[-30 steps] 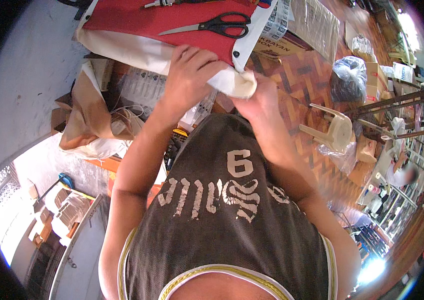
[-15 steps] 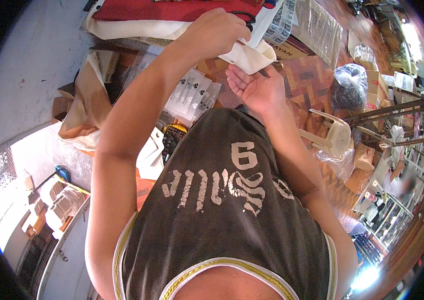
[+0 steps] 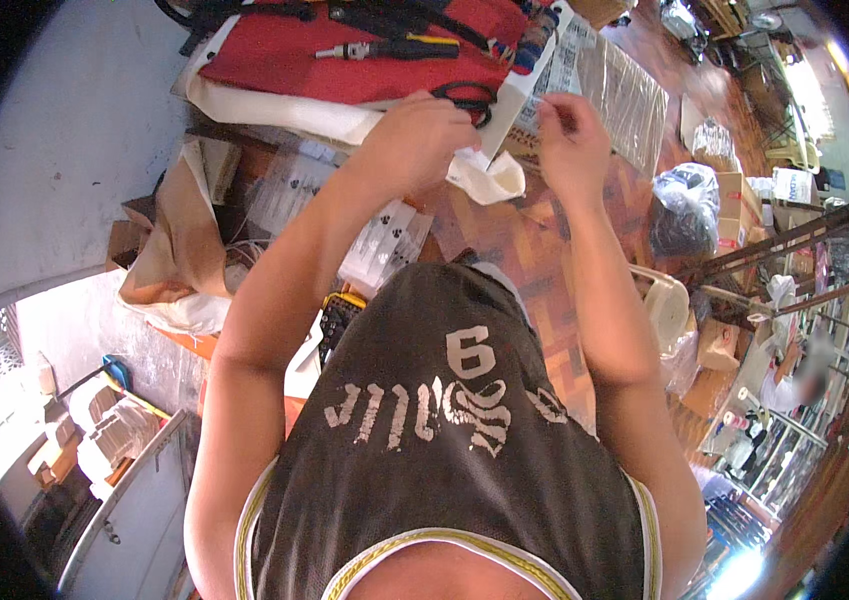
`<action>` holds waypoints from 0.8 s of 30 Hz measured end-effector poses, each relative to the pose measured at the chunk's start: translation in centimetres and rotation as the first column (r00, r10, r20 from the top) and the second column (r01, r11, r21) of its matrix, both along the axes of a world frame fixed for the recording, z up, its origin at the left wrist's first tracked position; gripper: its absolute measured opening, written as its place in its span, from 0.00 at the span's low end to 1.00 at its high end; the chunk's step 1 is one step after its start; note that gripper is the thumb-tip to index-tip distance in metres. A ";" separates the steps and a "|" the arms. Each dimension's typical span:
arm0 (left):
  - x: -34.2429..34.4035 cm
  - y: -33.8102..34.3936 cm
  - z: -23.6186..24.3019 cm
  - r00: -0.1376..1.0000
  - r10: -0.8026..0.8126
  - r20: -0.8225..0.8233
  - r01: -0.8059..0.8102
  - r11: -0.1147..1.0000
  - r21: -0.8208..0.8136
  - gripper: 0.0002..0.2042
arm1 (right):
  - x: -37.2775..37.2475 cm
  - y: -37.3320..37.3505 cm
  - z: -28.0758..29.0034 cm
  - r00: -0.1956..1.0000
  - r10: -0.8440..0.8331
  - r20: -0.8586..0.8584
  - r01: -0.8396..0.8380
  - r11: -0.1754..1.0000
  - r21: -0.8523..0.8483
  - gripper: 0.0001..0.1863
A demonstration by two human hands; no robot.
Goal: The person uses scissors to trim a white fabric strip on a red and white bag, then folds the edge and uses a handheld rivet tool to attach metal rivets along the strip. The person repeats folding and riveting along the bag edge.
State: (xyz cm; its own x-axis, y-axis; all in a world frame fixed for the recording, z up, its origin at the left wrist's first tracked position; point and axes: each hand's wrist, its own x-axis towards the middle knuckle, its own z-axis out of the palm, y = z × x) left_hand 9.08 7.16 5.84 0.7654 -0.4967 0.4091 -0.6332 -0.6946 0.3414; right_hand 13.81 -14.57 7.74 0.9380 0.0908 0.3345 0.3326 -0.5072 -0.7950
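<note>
Left hand (image 3: 416, 142) gripped the white fabric (image 3: 489, 182) along the near edge of the red cloth (image 3: 274, 62), near black scissors (image 3: 489, 98); right hand (image 3: 574, 138), raised apart, curled its fingers, any hold indiscernible.

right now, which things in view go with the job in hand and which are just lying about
Likely in the job:
- white fabric at the left hand
- red fabric alongside
- black-handled scissors by the left hand

Seemingly just lying about:
- plastic chair
- bagged dark bundle
- cardboard box
</note>
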 end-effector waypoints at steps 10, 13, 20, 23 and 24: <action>-0.6 0.1 0.4 0.999 0.025 0.026 -0.024 0.999 -0.034 0.09 | 7.7 15.8 2.2 0.698 0.708 -0.106 -0.365 0.224 -0.904 0.12; -0.7 -0.3 0.9 0.999 0.031 0.021 -0.032 0.998 0.045 0.09 | 8.3 17.0 2.2 0.695 0.704 -0.147 -0.324 0.124 -0.938 0.15; 1.2 -0.3 0.5 0.992 0.036 -0.117 -0.028 0.998 0.064 0.12 | 5.3 14.5 8.6 0.810 0.538 0.234 -0.208 0.635 -0.744 0.16; 2.6 -0.1 0.1 0.978 0.038 -0.207 -0.025 0.998 0.061 0.12 | 1.9 10.3 14.0 0.891 0.321 0.321 -0.207 0.916 -0.344 0.21; 2.7 -0.1 0.0 0.967 0.020 -0.255 -0.020 1.000 0.004 0.11 | 1.1 8.4 14.0 0.919 0.240 0.314 -0.178 0.960 -0.214 0.26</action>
